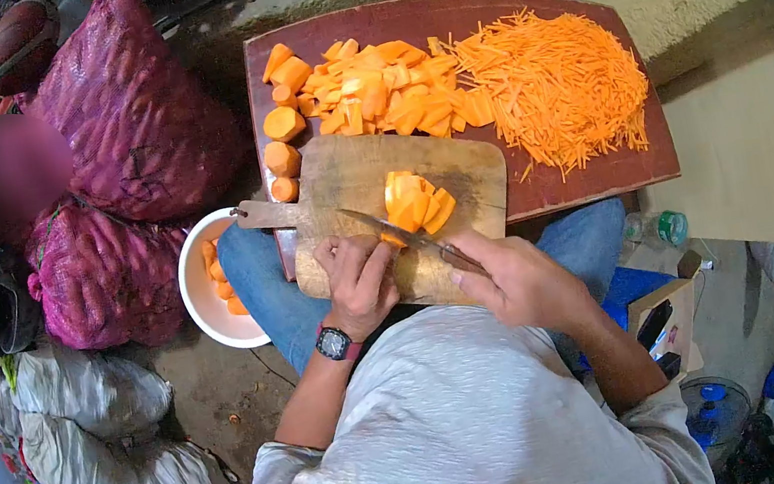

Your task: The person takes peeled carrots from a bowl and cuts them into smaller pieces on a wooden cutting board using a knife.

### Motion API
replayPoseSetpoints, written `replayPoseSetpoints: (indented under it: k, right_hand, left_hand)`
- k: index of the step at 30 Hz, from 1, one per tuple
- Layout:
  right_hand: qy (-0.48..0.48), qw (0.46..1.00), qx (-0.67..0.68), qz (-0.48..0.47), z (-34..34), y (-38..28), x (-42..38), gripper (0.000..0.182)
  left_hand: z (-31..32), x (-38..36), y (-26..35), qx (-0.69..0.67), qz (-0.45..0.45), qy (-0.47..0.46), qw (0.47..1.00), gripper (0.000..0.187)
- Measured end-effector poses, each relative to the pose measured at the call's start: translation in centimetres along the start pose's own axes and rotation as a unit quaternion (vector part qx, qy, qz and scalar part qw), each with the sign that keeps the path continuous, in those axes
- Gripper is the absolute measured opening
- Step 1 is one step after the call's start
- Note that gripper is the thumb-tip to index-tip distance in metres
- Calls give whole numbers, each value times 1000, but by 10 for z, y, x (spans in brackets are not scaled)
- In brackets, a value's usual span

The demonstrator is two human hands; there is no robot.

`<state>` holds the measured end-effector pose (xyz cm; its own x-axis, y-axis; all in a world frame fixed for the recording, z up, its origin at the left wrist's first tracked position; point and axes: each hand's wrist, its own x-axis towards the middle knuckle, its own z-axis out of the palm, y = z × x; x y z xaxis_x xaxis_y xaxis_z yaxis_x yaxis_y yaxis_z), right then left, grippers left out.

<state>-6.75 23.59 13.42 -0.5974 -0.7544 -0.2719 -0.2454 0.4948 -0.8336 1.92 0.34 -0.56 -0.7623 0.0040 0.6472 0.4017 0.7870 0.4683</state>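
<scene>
From the head camera, looking down, the right hand (pixel 520 282) is closed around the handle of a long thin metal knife (pixel 406 236), and its blade lies slanted across a small pale wooden cutting board with a handle (pixel 347 182). The left hand (pixel 357 277), with a black watch on a pink strap (pixel 334 344) at the wrist, rests curled on the near part of that board, just beside the blade; I cannot tell if its fingers pinch anything. Right behind the blade sits a little stack of flat orange carrot slices (pixel 416 202), on the board, touching the knife edge. A lot of the cutting looks done: on the big dark red wooden surface (pixel 599 173) there is a wide heap of thin orange carrot strips (pixel 559 83) and, beside it, a pile of flat orange carrot slabs (pixel 383 90). Some looks left to do: thick round orange carrot chunks (pixel 279 122) wait along the left edge, and more orange pieces lie in a round white bowl (pixel 203 291) by the knee. Two purple net sacks (pixel 128 111) at the left seem full of something reddish, but it is hard to make out what. The body hides the near end of the board, and the picture edges are dark and bent, so things there stay unclear
</scene>
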Motion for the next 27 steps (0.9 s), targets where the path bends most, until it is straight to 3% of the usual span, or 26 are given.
replayPoseSetpoints:
  k: [18,27]
  right_hand:
    - [-23,996,-85,6,4,-3,4,37]
    - [-35,998,-44,10,3,3,13,40]
  left_hand:
    - [-1,-1,-2,-15,21,-4,1000,57]
    - [-1,-2,-2,-7,16,-7,1000,52]
